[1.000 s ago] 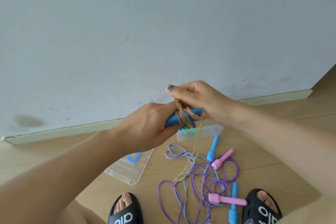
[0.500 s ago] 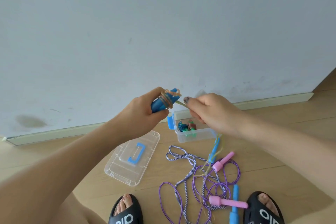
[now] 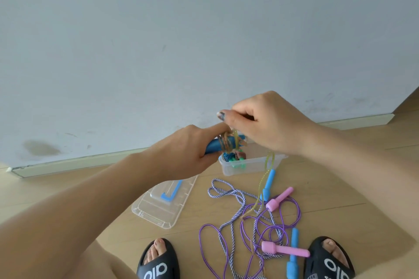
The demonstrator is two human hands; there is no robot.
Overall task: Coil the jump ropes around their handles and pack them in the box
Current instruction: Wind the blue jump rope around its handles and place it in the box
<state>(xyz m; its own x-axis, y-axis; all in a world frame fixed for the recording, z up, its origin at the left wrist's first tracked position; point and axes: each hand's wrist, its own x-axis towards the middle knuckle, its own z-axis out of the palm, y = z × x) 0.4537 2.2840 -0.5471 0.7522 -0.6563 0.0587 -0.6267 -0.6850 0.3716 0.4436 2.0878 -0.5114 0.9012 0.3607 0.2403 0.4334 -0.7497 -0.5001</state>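
My left hand (image 3: 188,152) grips a dark blue handle (image 3: 214,146) held level above the floor, with yellow-orange rope coiled round its right end. Just above that end, my right hand (image 3: 265,124) pinches the yellow rope (image 3: 260,188), which hangs down to the floor. Below the hands stands a clear plastic box (image 3: 251,163) holding coiled ropes with green and blue parts. On the floor lie a purple rope with pink handles (image 3: 285,250) and a blue-white twisted rope (image 3: 226,192) with light blue handles (image 3: 268,182), all tangled together.
The clear box lid (image 3: 163,204) with a blue latch lies on the wooden floor to the left of the ropes. A grey wall and skirting board run close behind the box. My feet in black slides (image 3: 158,263) stand at the bottom edge.
My right hand has risen from beside the handle to above its right end, carrying the yellow rope over it. My left hand has lowered the handle from tilted up to nearly level.
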